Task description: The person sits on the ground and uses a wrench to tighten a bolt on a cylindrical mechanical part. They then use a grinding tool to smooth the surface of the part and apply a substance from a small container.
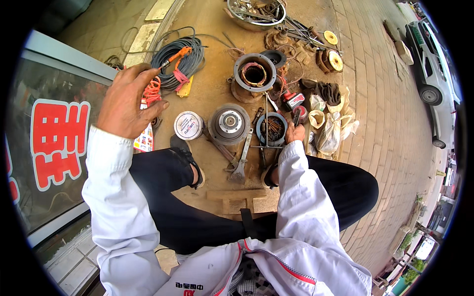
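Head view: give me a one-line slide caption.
Seated person's right hand reaches beside a round tin of rusty bolts; left hand is raised empty near coiled cable.

Tools (pixel 240 160) crowd the ground; bare paving (pixel 380 113) seemingly lies rightward.

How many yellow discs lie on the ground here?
2: a small yellow disc near the tool pile at top, and a larger one just below it. More may be hidden.

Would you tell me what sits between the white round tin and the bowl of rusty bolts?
A grey round motor cover sits between them, in the head view.
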`<state>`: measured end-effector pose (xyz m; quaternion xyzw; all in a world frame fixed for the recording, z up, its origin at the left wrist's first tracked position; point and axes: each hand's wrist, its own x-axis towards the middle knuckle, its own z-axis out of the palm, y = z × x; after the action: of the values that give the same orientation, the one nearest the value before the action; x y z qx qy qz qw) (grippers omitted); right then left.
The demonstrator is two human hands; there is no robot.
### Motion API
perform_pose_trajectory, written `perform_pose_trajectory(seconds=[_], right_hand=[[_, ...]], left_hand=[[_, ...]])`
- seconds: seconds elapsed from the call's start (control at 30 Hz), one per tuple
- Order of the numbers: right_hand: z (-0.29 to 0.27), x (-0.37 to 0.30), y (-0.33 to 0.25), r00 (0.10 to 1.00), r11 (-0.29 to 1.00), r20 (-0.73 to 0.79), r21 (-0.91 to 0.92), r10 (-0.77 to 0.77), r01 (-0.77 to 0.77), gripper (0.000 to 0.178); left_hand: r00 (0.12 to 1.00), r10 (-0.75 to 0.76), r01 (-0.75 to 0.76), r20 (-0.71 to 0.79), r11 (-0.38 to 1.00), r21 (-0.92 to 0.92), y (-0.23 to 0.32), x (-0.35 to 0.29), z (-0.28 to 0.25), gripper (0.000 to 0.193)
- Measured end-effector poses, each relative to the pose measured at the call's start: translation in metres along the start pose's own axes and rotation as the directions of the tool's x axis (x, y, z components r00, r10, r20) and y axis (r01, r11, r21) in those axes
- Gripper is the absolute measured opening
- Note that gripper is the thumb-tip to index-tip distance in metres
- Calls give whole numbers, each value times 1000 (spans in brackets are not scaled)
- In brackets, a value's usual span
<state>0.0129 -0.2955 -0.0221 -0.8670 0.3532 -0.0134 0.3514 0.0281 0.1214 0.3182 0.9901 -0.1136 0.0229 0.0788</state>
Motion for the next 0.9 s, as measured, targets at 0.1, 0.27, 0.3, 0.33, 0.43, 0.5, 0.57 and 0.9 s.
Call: perform_pose_trajectory(seconds=[0.1, 0.27, 0.3, 0.33, 0.43, 0.5, 0.57, 0.9], right_hand=[[-20, -37, -34, 989, 986, 41, 95, -140, 136, 37], [-42, -130, -59, 968, 951, 80, 218, -239, 217, 36], [-45, -155, -58, 957, 927, 67, 275, -284, 256, 41], [-40, -168, -44, 943, 912, 55, 277, -330, 303, 49], [-53, -202, -49, 937, 959, 256, 213, -239, 187, 54], [-57, -208, -59, 916, 975, 333, 88, -223, 205, 54], [-48, -205, -54, 905, 963, 337, 15, -259, 270, 53], [-27, -162, -79, 893, 939, 301, 23, -333, 343, 49]], left_hand=[[1000, 0, 0, -2, 1000, -24, 0, -3, 1, 64], [1000, 17, -18, -6, 997, -71, -7, -13, 2, 63], [1000, 13, -13, -9, 997, -75, -8, -15, 3, 62], [1000, 14, -15, -12, 997, -81, -9, -15, 4, 62], [999, 1, -3, -39, 998, -60, -13, -27, 1, 61], [998, 5, -8, -59, 999, -53, -17, -32, 1, 61], [998, 8, -11, -64, 999, -52, -24, -38, 2, 62], [999, -40, 40, -2, 998, -44, -28, -43, -1, 61]])
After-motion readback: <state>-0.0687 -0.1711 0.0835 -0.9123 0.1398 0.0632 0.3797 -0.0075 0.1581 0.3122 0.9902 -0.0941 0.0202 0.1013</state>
